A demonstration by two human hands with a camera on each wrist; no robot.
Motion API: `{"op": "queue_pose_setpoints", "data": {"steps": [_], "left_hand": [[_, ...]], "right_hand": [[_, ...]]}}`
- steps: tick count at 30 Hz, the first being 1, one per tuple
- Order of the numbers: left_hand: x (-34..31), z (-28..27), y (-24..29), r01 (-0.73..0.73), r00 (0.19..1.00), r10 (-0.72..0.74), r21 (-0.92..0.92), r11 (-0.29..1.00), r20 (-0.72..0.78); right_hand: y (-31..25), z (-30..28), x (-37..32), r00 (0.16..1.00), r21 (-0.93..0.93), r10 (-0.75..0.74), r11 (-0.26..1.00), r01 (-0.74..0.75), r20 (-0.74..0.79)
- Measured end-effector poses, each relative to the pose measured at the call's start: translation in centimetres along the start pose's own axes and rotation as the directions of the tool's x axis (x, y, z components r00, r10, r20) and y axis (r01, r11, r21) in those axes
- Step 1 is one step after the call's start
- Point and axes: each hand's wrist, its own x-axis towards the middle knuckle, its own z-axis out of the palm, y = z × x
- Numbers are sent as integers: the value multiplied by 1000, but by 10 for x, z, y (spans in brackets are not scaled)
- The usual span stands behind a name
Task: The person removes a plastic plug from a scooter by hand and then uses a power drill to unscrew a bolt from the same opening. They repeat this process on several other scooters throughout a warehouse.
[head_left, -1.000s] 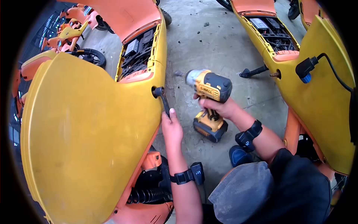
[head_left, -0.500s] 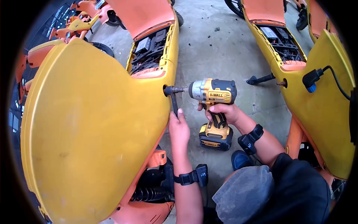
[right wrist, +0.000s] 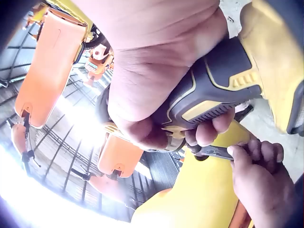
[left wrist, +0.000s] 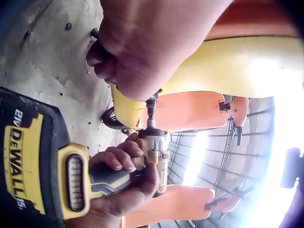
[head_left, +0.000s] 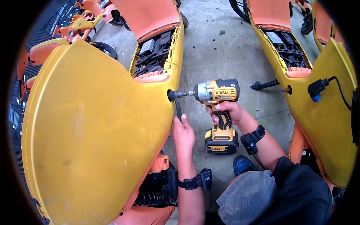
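Note:
A dark wrench [head_left: 178, 109] is gripped near its lower end by my left hand [head_left: 184, 137], its head at the round hole in the yellow body panel [head_left: 93, 120]. My right hand [head_left: 231, 111] holds the yellow and black impact driver [head_left: 218, 90] by its handle, battery down. The driver's socket [head_left: 182, 94] meets the wrench head from the right, level with the hole. In the left wrist view my right hand [left wrist: 126, 183] is wrapped round the driver's grip. The right wrist view has my left hand [right wrist: 261, 180] holding the wrench [right wrist: 216, 151].
A second yellow and orange vehicle [head_left: 330, 112] stands at the right, with a black plug and cable [head_left: 318, 89] on its panel and a kickstand [head_left: 264, 84] beside it. Open compartments show wiring [head_left: 152, 56]. More vehicles stand at the back left. A cap [head_left: 247, 197] is low in view.
The driver has swung up from a tilt and leftward, its socket now meeting the wrench head. My left hand still grips the wrench. The head view has shifted slightly.

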Motion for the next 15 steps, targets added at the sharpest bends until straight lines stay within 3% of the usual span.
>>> {"op": "queue_pose_setpoints", "data": {"steps": [7, 10, 15], "left_hand": [[-3, 0, 7, 13, 1000, -12, 23, 1000, -25], [-3, -2, 3, -1, 1000, 2, 13, 1000, -25], [-6, -6, 6, -4, 1000, 2, -53, 999, -31]], "right_hand": [[-7, -12, 0, 998, -207, -33, 977, 44, 60], [6, -24, 1, 998, -5, 19, 1000, -18, 65], [11, -25, -1, 995, 90, 12, 996, -22, 102]]}}
